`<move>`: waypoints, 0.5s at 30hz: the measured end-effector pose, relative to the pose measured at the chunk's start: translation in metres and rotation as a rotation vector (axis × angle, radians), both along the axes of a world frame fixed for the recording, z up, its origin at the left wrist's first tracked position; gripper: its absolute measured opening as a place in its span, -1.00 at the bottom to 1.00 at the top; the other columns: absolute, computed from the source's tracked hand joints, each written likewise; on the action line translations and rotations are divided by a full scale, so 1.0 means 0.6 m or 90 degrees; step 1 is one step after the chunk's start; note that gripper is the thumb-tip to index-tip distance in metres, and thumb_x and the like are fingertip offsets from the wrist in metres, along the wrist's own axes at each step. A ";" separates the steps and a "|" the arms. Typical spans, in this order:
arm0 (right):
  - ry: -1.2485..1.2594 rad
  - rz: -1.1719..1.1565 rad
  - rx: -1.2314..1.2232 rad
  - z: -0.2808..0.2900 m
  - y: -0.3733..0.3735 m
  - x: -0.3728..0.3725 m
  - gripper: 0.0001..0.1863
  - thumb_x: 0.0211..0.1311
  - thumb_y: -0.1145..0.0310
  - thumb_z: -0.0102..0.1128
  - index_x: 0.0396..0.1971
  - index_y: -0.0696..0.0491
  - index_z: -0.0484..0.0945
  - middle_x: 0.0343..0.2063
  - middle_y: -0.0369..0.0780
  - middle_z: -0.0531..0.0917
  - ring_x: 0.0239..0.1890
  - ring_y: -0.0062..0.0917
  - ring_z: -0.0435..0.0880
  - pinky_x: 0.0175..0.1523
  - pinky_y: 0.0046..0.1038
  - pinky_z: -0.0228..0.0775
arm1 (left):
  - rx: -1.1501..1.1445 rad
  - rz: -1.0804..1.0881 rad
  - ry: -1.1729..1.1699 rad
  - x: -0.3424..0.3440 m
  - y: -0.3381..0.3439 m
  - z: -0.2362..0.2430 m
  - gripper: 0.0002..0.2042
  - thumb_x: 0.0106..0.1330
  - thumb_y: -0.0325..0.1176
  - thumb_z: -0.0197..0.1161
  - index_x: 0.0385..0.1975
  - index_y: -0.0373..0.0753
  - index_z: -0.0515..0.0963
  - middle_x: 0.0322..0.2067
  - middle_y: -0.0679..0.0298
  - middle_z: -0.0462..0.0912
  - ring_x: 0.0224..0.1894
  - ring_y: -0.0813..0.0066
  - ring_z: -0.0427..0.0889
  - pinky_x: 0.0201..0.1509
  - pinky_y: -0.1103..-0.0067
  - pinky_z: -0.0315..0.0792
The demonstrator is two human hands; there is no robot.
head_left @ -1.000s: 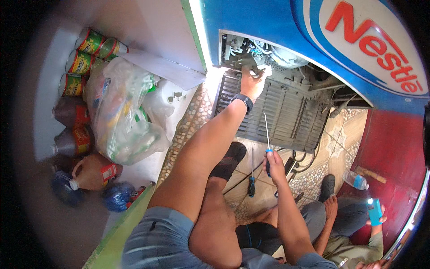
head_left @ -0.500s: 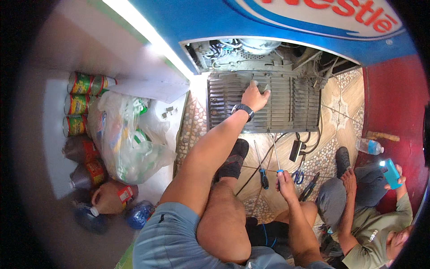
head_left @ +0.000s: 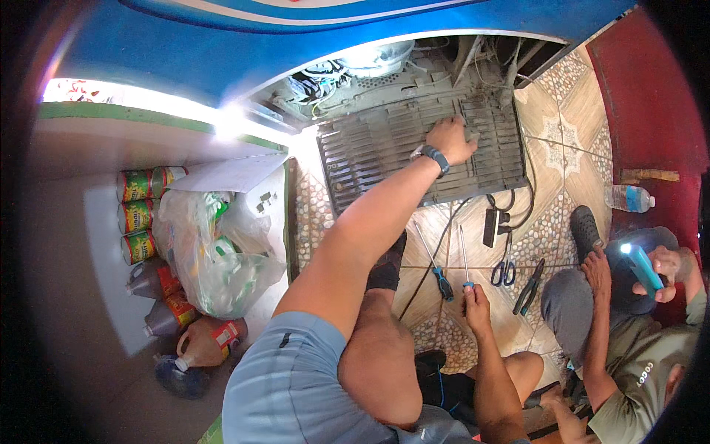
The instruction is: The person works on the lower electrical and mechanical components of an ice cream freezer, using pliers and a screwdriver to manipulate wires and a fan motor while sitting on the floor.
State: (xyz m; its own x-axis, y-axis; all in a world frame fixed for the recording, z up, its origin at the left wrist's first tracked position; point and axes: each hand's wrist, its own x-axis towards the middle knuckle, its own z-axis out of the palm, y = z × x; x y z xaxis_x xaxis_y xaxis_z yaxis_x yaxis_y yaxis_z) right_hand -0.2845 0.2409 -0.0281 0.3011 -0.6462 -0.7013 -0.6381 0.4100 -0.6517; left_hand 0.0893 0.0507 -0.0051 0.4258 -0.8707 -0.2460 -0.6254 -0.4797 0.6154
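My left hand, a watch on its wrist, rests on the dusty slatted grille panel below the opening of the blue cabinet. Its fingers are curled in, and whatever they pinch is hidden. In my right hand, over the floor, is a screwdriver with a blue handle, its shaft pointing away from me. Just left of it on the tiles lies a second screwdriver, blue and black. Scissors with dark blue handles and black-handled pliers lie to the right.
Wires and dusty parts show inside the cabinet opening. A black power adapter and cables lie before the grille. At right, a person sits holding a lit phone, near a water bottle. Left are cans, jugs and a plastic bag.
My left hand has moved right across the grille. My view has shifted, with the cabinet tilting and the floor tools showing more fully. The right hand keeps its screwdriver.
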 end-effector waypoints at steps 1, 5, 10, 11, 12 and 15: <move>-0.003 -0.003 0.001 -0.002 -0.001 0.000 -0.67 0.46 0.13 -0.02 -0.41 0.08 0.38 -0.67 -0.30 0.44 -0.64 -0.63 0.41 -0.52 -0.49 0.28 | -0.030 -0.001 -0.020 -0.013 0.003 -0.011 -0.38 0.10 -0.01 0.31 0.06 -0.36 0.45 0.03 -0.14 0.53 0.07 0.00 0.55 0.11 0.25 0.48; -0.017 -0.039 0.027 -0.023 -0.004 -0.010 -0.69 0.46 0.14 -0.02 -0.42 0.05 0.39 -0.65 -0.34 0.43 -0.65 -0.65 0.38 -0.53 -0.52 0.25 | -0.046 -0.021 -0.016 -0.014 -0.002 -0.016 -0.30 0.17 0.02 0.29 0.21 -0.35 0.34 0.23 -0.24 0.33 0.32 -0.07 0.30 0.35 0.24 0.26; -0.043 -0.012 0.015 -0.025 -0.006 0.018 -0.68 0.47 0.15 -0.04 -0.42 0.06 0.38 -0.64 -0.34 0.43 -0.65 -0.66 0.38 -0.54 -0.52 0.24 | -0.099 0.019 0.031 -0.009 -0.061 0.002 -0.17 0.21 0.00 0.32 0.34 -0.39 0.13 0.35 -0.22 0.12 0.39 -0.14 0.14 0.45 0.22 0.11; -0.030 -0.011 0.001 -0.026 -0.014 0.007 -0.68 0.47 0.15 -0.04 -0.42 0.06 0.37 -0.64 -0.34 0.43 -0.65 -0.66 0.38 -0.54 -0.52 0.24 | -0.064 0.040 0.092 -0.028 -0.078 0.027 -0.15 0.21 0.00 0.32 0.36 -0.39 0.09 0.37 -0.21 0.07 0.39 -0.14 0.14 0.45 0.22 0.10; -0.031 0.015 -0.001 -0.027 -0.009 0.017 -0.69 0.47 0.15 -0.05 -0.42 0.06 0.37 -0.65 -0.34 0.42 -0.65 -0.66 0.38 -0.55 -0.53 0.24 | -0.033 0.044 0.099 -0.014 -0.068 0.024 -0.14 0.21 0.01 0.32 0.36 -0.39 0.07 0.38 -0.20 0.05 0.39 -0.14 0.14 0.45 0.22 0.11; -0.024 0.049 -0.021 -0.035 -0.007 0.034 -0.68 0.47 0.14 -0.06 -0.42 0.06 0.36 -0.65 -0.33 0.42 -0.65 -0.66 0.38 -0.56 -0.54 0.22 | -0.025 0.081 0.127 -0.006 -0.051 0.022 -0.20 0.24 0.02 0.30 0.32 -0.42 0.16 0.31 -0.20 0.19 0.35 -0.12 0.22 0.39 0.23 0.20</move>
